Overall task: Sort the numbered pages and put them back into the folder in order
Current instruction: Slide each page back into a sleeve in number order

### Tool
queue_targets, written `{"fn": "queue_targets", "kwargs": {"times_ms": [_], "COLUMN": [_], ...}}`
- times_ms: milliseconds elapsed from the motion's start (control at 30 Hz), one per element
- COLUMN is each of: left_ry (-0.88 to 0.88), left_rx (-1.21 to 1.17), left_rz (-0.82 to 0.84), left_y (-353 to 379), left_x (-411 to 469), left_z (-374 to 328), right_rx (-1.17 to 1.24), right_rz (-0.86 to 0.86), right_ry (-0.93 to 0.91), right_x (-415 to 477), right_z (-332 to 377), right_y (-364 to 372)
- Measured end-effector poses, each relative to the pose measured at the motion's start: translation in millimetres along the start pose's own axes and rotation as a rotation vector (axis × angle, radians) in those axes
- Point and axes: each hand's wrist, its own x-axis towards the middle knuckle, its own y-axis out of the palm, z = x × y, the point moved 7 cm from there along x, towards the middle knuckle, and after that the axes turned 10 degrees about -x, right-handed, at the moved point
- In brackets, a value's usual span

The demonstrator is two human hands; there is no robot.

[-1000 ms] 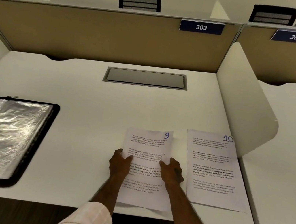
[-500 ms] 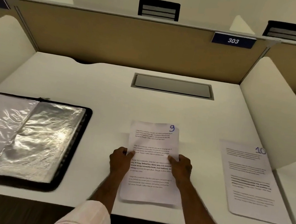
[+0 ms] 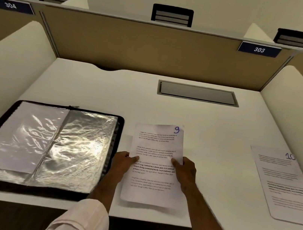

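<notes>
Our left hand and right hand pinch the side edges of the white printed page marked 9. The open black folder of clear sleeves lies just left.

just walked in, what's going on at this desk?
A person is sorting numbered pages. The left hand and right hand grip page 9 by its side edges, thumbs on top, over the white desk. An open black zip folder with clear sleeves lies to its left. Page 10 lies alone on the right. Neither page is in the folder yet.
</notes>
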Motion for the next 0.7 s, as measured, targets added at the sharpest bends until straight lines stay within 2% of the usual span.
{"fn": "queue_targets", "kwargs": {"times_ms": [167, 267, 400, 567, 700], "left_ry": [0.054, 0.086, 0.195, 0.294, 0.387], "left_rx": [-0.063, -0.099, 0.057, 0.244, 0.312], "left_rz": [-0.051, -0.119, -0.223, -0.313, -0.343], "left_y": [-13, -22, -44, -67, -84], "left_x": [-26, -53, -79, -113, -126], "left_z": [-12, -12, -5, -13, -24], "right_rx": [-0.024, -0.058, -0.040, -0.086, -0.086], "right_rz": [0.166, 0.097, -0.012, -0.007, 0.003], "right_ry": [-0.020, -0.057, -0.131, -0.330, -0.342], "right_x": [-18, -35, -69, -114, -140], "right_z": [0, 2, 9, 34, 60], "right_y": [12, 10, 13, 43, 74]}}
